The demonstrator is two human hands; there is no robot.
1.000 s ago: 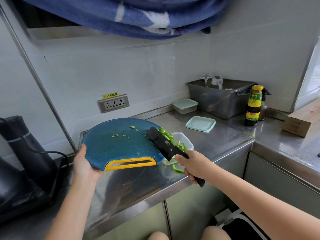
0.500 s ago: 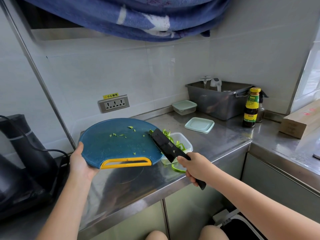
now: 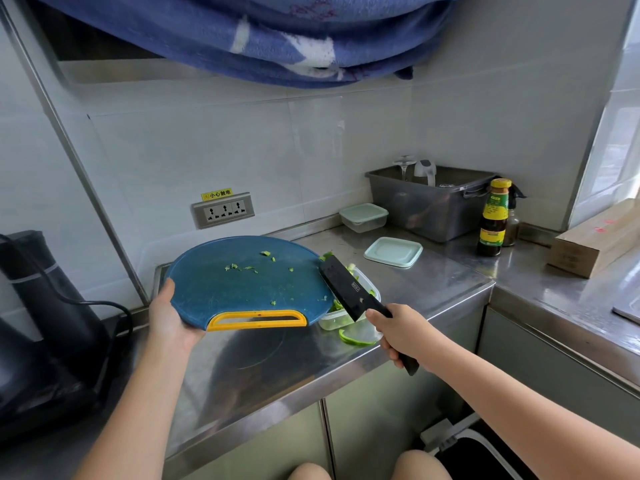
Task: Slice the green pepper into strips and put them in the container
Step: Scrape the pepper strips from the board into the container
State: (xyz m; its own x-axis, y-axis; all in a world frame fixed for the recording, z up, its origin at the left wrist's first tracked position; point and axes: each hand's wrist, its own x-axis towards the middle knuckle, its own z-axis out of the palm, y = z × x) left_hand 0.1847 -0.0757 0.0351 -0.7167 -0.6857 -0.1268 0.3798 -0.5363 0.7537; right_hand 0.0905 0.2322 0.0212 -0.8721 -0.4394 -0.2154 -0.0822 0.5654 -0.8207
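While most pepper strips (image 3: 335,305) lie in the clear container (image 3: 330,324), just ahead of the right grip (image 3: 401,330), one stray strip (image 3: 353,340) sits on the surface (image 3: 433,282) beside it. Strips likely light, limp, slick; pinch mid-length. Right grip wrapped round the black knife (image 3: 346,289) by its handle; left grip (image 3: 169,320) holds the tilted blue board (image 3: 249,289) by its rim. Surface edge close below right grip; open room beyond, toward the lid (image 3: 393,251).
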